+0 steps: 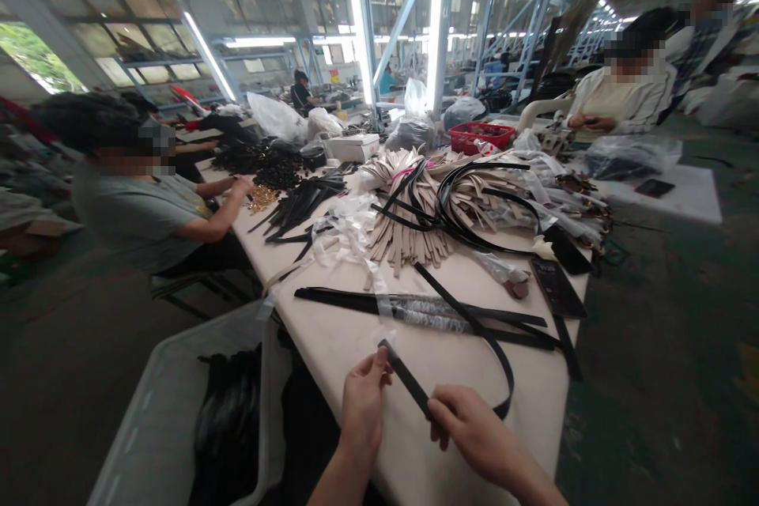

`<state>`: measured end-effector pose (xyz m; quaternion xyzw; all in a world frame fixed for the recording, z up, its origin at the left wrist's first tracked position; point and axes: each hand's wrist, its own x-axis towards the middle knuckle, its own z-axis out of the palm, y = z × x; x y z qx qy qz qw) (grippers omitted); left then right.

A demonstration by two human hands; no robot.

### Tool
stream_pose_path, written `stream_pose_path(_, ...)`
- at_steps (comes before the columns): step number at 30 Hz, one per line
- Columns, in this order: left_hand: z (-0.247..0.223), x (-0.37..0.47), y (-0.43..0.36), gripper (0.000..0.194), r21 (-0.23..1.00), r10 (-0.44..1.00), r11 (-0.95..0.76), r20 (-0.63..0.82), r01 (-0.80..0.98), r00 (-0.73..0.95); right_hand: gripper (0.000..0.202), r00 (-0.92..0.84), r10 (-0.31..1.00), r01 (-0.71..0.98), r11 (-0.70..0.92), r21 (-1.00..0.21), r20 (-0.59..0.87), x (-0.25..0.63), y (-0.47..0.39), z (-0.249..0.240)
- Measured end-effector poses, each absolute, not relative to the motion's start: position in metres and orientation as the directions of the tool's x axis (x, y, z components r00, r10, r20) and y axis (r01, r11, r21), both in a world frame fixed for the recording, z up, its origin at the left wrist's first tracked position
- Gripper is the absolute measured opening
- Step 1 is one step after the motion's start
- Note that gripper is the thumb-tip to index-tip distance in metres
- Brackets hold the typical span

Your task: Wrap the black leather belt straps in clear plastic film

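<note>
My left hand [364,395] pinches the end of a black strap [409,383], thumb on top, over the near part of the table. A little farther along the same strap, my right hand [468,423] is closed around it. From there the strap seems to curve up to the right and back across the table. Clear plastic film [387,330] lies at the end by my left hand. Just beyond, several black straps [344,302] lie in a bundle, partly wrapped in clear plastic.
Beige strips [409,241] and coiled black straps [468,198] are piled mid-table. A phone [556,288] lies at the right edge. Below left stands a white bin [171,352] holding black pieces. A co-worker [148,190] sits at left; another person [622,95] works at right. A red basket [480,136] stands behind.
</note>
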<state>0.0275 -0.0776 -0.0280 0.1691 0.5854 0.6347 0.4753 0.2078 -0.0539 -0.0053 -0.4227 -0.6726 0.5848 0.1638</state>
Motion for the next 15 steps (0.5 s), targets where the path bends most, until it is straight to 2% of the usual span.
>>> stream_pose_path(2, -0.028, 0.029, -0.081, 0.045, 0.956, 0.810, 0.168, -0.272, -0.238, -0.520, 0.046, -0.546, 0.799, 0.433, 0.013, -0.901, -0.251, 0.206, -0.054, -0.007)
stream_pose_path(4, -0.030, 0.037, -0.086, 0.047, 0.974, 0.862, 0.208, -0.228, -0.093, -0.453, 0.048, -0.503, 0.836, 0.459, 0.042, -0.888, -0.220, 0.199, -0.053, -0.007)
stream_pose_path(6, -0.032, 0.046, -0.092, 0.048, 0.977, 0.908, 0.210, -0.203, -0.020, -0.366, 0.048, -0.492, 0.843, 0.457, 0.038, -0.889, -0.217, 0.195, -0.052, -0.004)
stream_pose_path(8, -0.035, 0.048, -0.098, 0.046, 0.984, 0.922, 0.180, -0.167, 0.004, -0.349, 0.044, -0.517, 0.829, 0.465, 0.064, -0.883, -0.212, 0.197, -0.053, 0.002)
stream_pose_path(12, -0.040, 0.037, -0.105, 0.048, 0.987, 0.856, 0.160, -0.153, -0.029, -0.494, 0.024, -0.621, 0.781, 0.531, 0.359, -0.767, -0.065, 0.213, -0.060, 0.009)
stream_pose_path(15, -0.045, 0.035, -0.108, 0.048, 0.984, 0.860, 0.169, -0.176, -0.059, -0.480, 0.035, -0.651, 0.757, 0.563, 0.431, -0.705, -0.057, 0.213, -0.062, 0.006)
